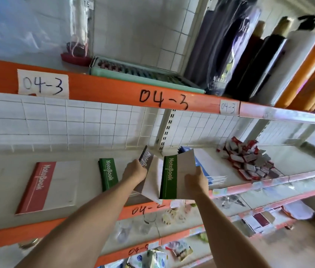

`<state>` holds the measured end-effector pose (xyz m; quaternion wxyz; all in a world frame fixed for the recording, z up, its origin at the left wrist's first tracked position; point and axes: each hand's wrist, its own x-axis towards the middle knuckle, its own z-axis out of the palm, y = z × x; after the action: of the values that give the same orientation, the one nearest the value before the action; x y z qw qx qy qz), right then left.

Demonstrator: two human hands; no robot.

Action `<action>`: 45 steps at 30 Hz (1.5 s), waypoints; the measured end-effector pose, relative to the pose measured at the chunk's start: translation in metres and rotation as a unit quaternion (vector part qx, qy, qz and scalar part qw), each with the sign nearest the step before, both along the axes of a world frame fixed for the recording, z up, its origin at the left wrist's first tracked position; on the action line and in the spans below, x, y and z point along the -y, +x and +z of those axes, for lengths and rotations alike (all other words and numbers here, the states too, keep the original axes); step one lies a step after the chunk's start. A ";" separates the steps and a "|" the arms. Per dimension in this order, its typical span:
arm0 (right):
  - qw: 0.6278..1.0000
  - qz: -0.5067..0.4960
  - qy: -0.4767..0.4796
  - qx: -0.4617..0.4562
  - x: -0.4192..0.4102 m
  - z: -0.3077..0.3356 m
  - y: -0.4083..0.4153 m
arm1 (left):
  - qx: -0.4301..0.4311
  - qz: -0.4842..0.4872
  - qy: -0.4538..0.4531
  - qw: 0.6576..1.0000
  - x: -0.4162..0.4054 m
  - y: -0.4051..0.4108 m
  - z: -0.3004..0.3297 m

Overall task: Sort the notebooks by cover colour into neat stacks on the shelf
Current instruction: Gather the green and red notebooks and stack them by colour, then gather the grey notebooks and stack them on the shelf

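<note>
left hand (pixel 134 171): grips grey notebook (pixel 146 158) – tilted, lifted off shelf (pixel 1 182)
right hand (pixel 196 179): holds green notebook (pixel 178 176) by its right edge – above shelf front
red notebook (pixel 49 187): flat on shelf, left
second green notebook (pixel 107 174): flat, between red one and hands

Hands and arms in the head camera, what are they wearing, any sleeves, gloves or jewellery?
Both forearms are bare up to the frame edge, with no sleeves in view. The left hand and right hand have no gloves, and no watch, bracelet or ring shows on the parts that are visible.
</note>
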<state>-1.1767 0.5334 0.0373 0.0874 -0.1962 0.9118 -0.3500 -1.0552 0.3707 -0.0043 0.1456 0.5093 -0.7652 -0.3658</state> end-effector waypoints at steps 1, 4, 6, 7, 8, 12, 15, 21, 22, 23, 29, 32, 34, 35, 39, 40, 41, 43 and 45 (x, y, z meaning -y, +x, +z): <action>1.000 0.002 0.004 0.001 -0.001 0.001 -0.006 | 0.007 0.004 0.011 1.000 -0.003 -0.008 -0.001; 1.000 0.014 0.006 0.006 -0.006 0.002 -0.025 | 0.012 0.019 0.033 0.999 -0.012 -0.028 -0.007; 1.000 0.022 -0.004 0.006 -0.005 0.000 -0.037 | 0.036 0.034 0.027 0.998 -0.017 -0.038 -0.013; 1.000 0.029 -0.007 0.005 -0.004 0.001 -0.041 | 0.065 0.039 0.014 0.997 -0.019 -0.042 -0.014; 0.999 0.038 -0.006 0.003 -0.002 0.001 -0.047 | 0.101 0.033 -0.005 0.994 -0.021 -0.046 -0.014; 0.997 0.080 -0.014 -0.003 -0.001 0.003 -0.063 | 0.225 -0.024 -0.087 0.970 -0.032 -0.058 -0.005; 0.994 0.112 -0.001 -0.007 0.001 0.006 -0.076 | 0.275 -0.038 -0.103 0.955 -0.040 -0.061 -0.011; 0.985 0.172 0.002 0.003 0.014 0.004 -0.075 | 0.236 -0.013 -0.127 0.963 -0.038 -0.053 -0.017; 0.982 0.186 -0.002 0.009 0.019 0.003 -0.072 | 0.221 -0.006 -0.136 0.966 -0.037 -0.048 -0.015; 0.980 0.199 -0.009 0.018 0.025 0.001 -0.068 | 0.204 0.000 -0.149 0.968 -0.033 -0.042 -0.014; 0.962 0.258 -0.038 0.087 0.068 -0.014 -0.014 | 0.168 0.049 -0.168 0.970 -0.003 0.028 -0.010; 0.959 0.266 -0.034 0.096 0.091 -0.023 0.018 | 0.161 0.050 -0.174 0.970 0.008 0.065 -0.012; 0.955 0.279 -0.024 0.099 0.104 -0.031 0.038 | 0.162 0.040 -0.185 0.969 0.018 0.085 -0.014; 0.953 0.286 -0.024 0.098 0.110 -0.034 0.047 | 0.164 0.035 -0.190 0.967 0.023 0.094 -0.015; 0.952 0.304 0.018 0.032 0.132 -0.049 0.072 | 0.167 0.033 -0.194 0.966 0.036 0.119 -0.017; 0.951 0.305 0.059 0.011 0.137 -0.052 0.076 | 0.170 0.033 -0.193 0.966 0.040 0.123 -0.017; 0.947 0.303 0.103 -0.002 0.140 -0.054 0.080 | 0.173 0.032 -0.193 0.965 0.045 0.127 -0.019; 0.938 0.296 0.181 -0.020 0.142 -0.056 0.087 | 0.179 0.028 -0.187 0.965 0.053 0.132 -0.021; 0.926 0.296 0.228 -0.052 0.144 -0.057 0.092 | 0.181 0.012 -0.181 0.967 0.058 0.134 -0.024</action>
<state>-1.0850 0.3891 -0.0200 0.1819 -0.4504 0.8704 -0.0806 -0.9216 0.3126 -0.0282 0.0985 0.5418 -0.8259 -0.1213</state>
